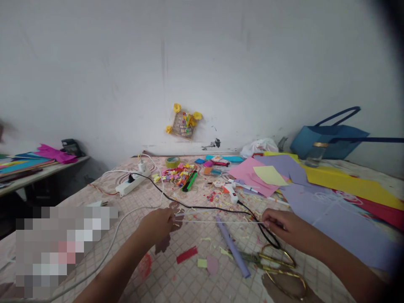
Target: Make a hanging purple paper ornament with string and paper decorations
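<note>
A thin white string (217,221) is stretched level above the table between my two hands. My left hand (160,226) is closed on its left end, and my right hand (275,221) pinches the other end. Beneath the string lies a rolled lilac paper tube (233,248). Gold-handled scissors (277,265) rest beside the tube, below my right hand. Close by on the cloth are a red paper strip (187,255) and a lilac paper circle (212,264). A hot glue gun (232,192) lies farther back, its black cord running near my right hand.
A power strip (134,183) with plugs and cords sits at left. Colourful paper scraps (179,174) and a tape roll (172,162) lie at the back. Coloured sheets (331,219), loose white string (339,198), a glass jar (316,153) and a blue bag (328,136) are at right.
</note>
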Demonstrator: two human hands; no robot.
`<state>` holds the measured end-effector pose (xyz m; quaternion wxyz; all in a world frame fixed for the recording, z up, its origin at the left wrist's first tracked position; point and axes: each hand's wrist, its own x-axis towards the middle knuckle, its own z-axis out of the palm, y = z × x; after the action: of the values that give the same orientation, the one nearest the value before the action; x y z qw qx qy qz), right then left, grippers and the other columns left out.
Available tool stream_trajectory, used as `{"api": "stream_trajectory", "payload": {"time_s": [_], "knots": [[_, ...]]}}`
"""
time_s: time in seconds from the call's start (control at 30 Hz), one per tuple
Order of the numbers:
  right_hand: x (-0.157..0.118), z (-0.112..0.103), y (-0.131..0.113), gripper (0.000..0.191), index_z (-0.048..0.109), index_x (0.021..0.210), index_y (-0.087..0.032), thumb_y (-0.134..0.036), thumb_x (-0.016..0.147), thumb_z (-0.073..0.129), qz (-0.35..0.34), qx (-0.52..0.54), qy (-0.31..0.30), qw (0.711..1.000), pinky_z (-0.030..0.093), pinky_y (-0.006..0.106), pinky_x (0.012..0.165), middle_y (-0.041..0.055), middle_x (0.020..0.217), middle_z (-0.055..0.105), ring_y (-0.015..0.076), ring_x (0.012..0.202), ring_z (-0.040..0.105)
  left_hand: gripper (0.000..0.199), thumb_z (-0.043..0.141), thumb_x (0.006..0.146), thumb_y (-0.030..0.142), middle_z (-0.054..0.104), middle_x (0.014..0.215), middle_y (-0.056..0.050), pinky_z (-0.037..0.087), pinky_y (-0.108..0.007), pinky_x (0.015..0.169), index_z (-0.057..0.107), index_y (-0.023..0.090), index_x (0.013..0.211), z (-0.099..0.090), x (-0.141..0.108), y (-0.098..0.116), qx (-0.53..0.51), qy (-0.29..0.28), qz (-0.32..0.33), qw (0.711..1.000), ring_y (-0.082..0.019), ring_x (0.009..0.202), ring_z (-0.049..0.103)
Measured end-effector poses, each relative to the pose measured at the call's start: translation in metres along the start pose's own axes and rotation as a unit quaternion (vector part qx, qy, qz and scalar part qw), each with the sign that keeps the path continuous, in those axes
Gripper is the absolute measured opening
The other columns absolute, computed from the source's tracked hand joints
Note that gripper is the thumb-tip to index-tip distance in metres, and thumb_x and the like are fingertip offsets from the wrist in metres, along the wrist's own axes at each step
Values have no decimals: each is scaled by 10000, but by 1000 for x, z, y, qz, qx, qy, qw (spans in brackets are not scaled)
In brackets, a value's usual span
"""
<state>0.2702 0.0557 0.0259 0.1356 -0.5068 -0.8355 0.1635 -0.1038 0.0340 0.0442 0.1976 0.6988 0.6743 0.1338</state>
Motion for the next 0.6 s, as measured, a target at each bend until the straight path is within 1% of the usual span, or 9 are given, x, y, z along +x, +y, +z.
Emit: {"api": "stream_trajectory", "payload": {"time_s": [0.07, 0.13, 0.2, 0.27, 0.3, 0.37, 0.47, 0.53, 0.6], "knots": [[-1, -1, -1, 244, 554, 815, -190, -328, 902, 372, 3, 0, 2, 1000, 415, 311, 672, 47, 784, 635, 193, 726, 559, 84, 512, 705, 225, 637, 615, -42, 391, -258, 588, 530, 192, 629, -1, 1, -1, -30, -14, 11, 999, -212, 639, 613], [-2, -2, -3, 236, 562, 829, -189, -323, 897, 380, 1, 7, 9, 1000, 416, 311, 670, 49, 794, 635, 195, 732, 558, 27, 519, 668, 197, 625, 645, -17, 387, -237, 582, 542, 189, 656, -2, 1, -1, -69, -45, 32, 996, -183, 638, 592], [-2, -4, -6, 233, 570, 837, -189, -321, 894, 387, -6, 26, 10, 1000, 420, 305, 669, 46, 801, 633, 191, 733, 557, 70, 484, 651, 186, 599, 630, -1, 379, -221, 540, 554, 182, 656, -2, 1, 0, -115, -85, 48, 989, -151, 581, 555], [-3, -5, -9, 239, 575, 826, -187, -324, 893, 390, -14, 47, 6, 999, 424, 296, 665, 42, 792, 628, 185, 729, 558, 134, 427, 648, 195, 573, 600, -1, 368, -213, 483, 557, 167, 635, -3, 1, 2, -163, -123, 49, 978, -126, 507, 519], [-3, -6, -11, 246, 577, 820, -186, -328, 894, 389, -17, 55, 4, 998, 425, 294, 664, 42, 788, 627, 183, 728, 559, 163, 403, 647, 202, 572, 600, -6, 369, -212, 465, 560, 159, 636, -2, 1, 4, -186, -139, 47, 972, -120, 488, 515], [-3, -5, -12, 259, 587, 834, -185, -337, 898, 388, -22, 70, 4, 997, 431, 294, 676, 44, 805, 632, 182, 742, 567, 216, 380, 649, 216, 607, 668, -27, 406, -215, 481, 580, 146, 690, -2, 0, 7, -228, -159, 45, 960, -120, 517, 555], [-4, -3, -14, 270, 610, 911, -191, -341, 903, 386, -29, 95, 13, 995, 443, 302, 720, 52, 877, 649, 186, 803, 586, 299, 403, 670, 229, 646, 728, -36, 442, -220, 514, 605, 143, 872, 0, -4, 13, -292, -176, 38, 939, -127, 563, 606], [-5, -1, -16, 285, 618, 949, -196, -342, 906, 378, -21, 104, 16, 994, 451, 294, 680, 47, 852, 649, 179, 761, 587, 323, 456, 668, 214, 654, 711, -31, 411, -197, 473, 602, 149, 949, 1, -8, 19, -348, -186, 17, 919, -118, 532, 604], [-6, 1, -19, 288, 622, 967, -200, -344, 903, 380, -11, 103, 21, 994, 454, 281, 612, 38, 793, 645, 171, 686, 579, 323, 506, 648, 176, 667, 776, -41, 385, -177, 448, 608, 154, 954, 4, -12, 27, -407, -184, -6, 895, -107, 538, 610]]}}
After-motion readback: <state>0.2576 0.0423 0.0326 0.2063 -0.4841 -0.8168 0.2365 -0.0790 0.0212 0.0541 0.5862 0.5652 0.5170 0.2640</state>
